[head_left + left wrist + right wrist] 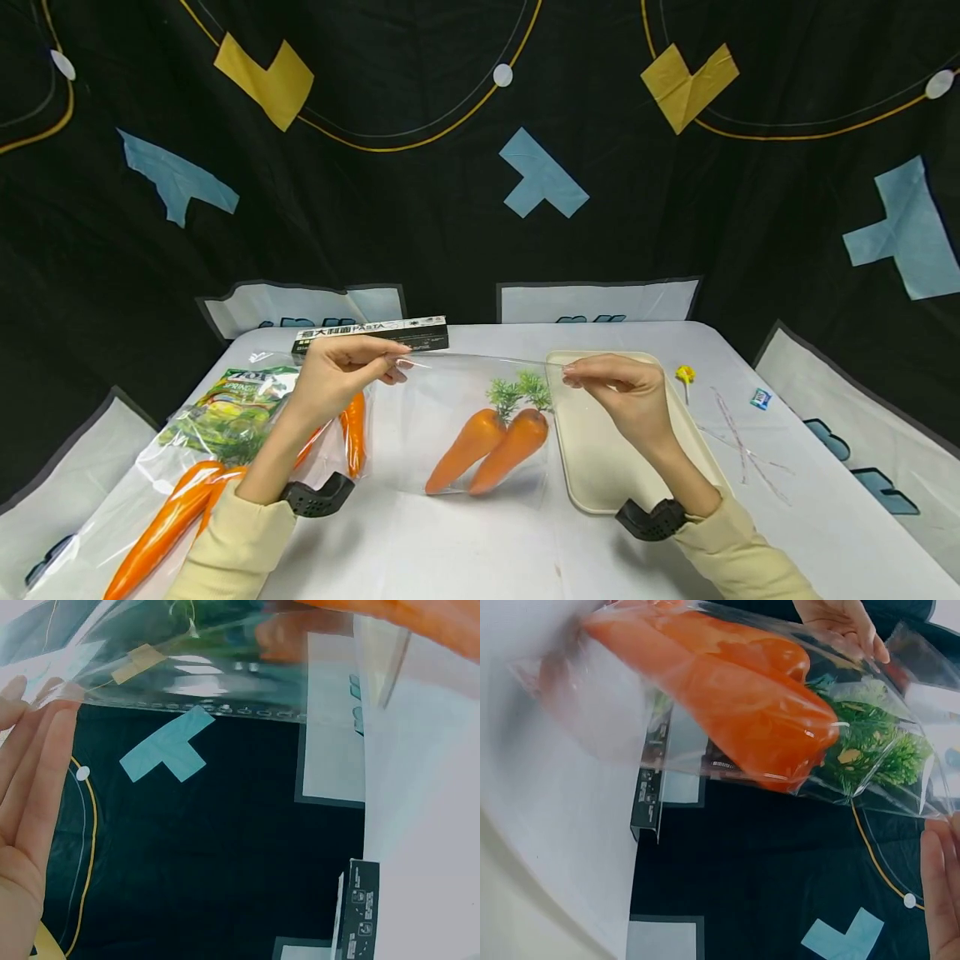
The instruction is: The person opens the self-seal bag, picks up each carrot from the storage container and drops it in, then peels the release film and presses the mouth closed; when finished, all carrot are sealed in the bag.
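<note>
A clear plastic bag [405,433] hangs upright over the table, stretched between both hands. Inside it are two orange carrots [491,450] with green leafy tops, leaning side by side toward the bag's right half. My left hand [348,371] pinches the bag's top left corner between thumb and fingers. At the top right corner, my right hand [626,396] pinches the edge the same way. The right wrist view shows the carrots [742,697] close up through the film, with the right fingers [939,889] at the bag's edge.
A cream tray [600,467] lies behind the right hand. Bagged carrots [161,529] and a green printed packet [232,408] lie at left. A black PASTA box [420,337] stands at the back. To the right are a yellow flower-like item [685,375] and a small blue sachet [761,398].
</note>
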The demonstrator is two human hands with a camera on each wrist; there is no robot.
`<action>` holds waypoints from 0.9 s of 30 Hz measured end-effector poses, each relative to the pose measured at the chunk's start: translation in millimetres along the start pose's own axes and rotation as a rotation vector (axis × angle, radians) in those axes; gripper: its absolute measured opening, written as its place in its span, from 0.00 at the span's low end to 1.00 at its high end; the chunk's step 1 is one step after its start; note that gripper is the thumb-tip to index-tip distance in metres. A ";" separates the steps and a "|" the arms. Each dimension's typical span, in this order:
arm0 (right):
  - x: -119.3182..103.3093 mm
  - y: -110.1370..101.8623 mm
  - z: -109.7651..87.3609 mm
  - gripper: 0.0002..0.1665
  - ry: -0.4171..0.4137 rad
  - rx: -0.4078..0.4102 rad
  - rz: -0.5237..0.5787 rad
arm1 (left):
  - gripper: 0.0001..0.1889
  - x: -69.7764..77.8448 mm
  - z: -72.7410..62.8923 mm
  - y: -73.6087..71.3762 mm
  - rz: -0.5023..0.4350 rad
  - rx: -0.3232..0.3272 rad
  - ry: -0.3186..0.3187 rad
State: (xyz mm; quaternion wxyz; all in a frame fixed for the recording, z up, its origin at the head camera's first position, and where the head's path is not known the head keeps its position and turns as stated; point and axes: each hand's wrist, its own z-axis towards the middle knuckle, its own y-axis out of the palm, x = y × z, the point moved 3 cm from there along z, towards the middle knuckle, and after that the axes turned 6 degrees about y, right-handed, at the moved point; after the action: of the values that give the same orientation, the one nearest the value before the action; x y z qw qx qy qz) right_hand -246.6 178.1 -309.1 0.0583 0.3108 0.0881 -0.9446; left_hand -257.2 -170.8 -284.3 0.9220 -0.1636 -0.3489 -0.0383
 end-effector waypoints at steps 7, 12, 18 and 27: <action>-7.2 2.1 3.3 0.20 -0.046 -0.063 -0.063 | 0.12 -2.1 -0.8 -1.3 -0.063 0.000 0.014; -10.9 2.2 3.1 0.19 -0.054 -0.098 -0.099 | 0.15 -0.5 -1.2 -0.6 -0.072 -0.006 0.015; -10.1 1.1 -0.7 0.17 -0.016 -0.095 -0.121 | 0.13 2.1 -1.5 -0.4 -0.035 -0.020 0.009; -10.7 5.1 -4.4 0.17 0.075 -0.030 -0.206 | 0.11 5.6 -2.2 3.1 -0.006 -0.033 0.096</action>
State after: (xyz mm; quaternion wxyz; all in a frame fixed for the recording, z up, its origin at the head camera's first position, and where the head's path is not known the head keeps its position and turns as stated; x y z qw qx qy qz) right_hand -234.7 174.6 -306.9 -0.0377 0.3345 0.1359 -0.9318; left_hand -251.0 -168.4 -283.1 0.9347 -0.1758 -0.3042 -0.0544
